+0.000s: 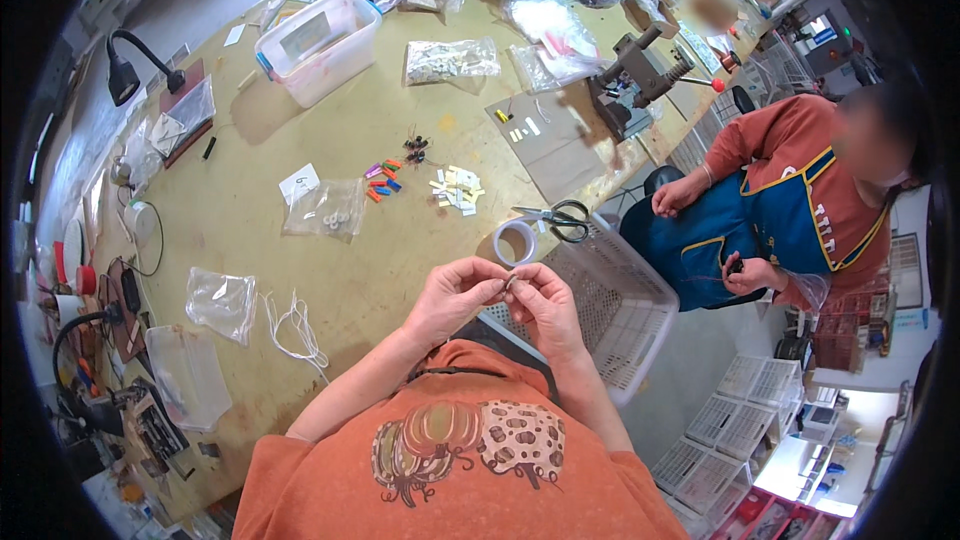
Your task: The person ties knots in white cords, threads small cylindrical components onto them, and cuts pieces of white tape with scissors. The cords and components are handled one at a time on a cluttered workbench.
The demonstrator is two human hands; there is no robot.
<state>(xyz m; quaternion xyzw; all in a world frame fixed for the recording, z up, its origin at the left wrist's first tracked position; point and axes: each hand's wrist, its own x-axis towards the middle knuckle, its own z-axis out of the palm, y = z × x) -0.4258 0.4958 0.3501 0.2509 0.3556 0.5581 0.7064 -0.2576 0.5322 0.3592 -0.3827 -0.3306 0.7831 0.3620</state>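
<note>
At the near edge of the counter (390, 240), the left hand (452, 298) and right hand (549, 314) are together, fingertips pinching a small object (509, 281) too tiny to identify. Just beyond lie a tape roll (497, 243) and scissors (549, 215); right, a pale basket (657, 330).

A small item (509, 281) is held between the fingertips of the left hand (452, 298) and the right hand (549, 310), in front of the torso. Only a sliver, darkish in tone, is exposed where the two sets of fingertips meet; the remainder is covered by the fingers. Its exact shape, kind and tilt cannot be determined at this size.
</note>
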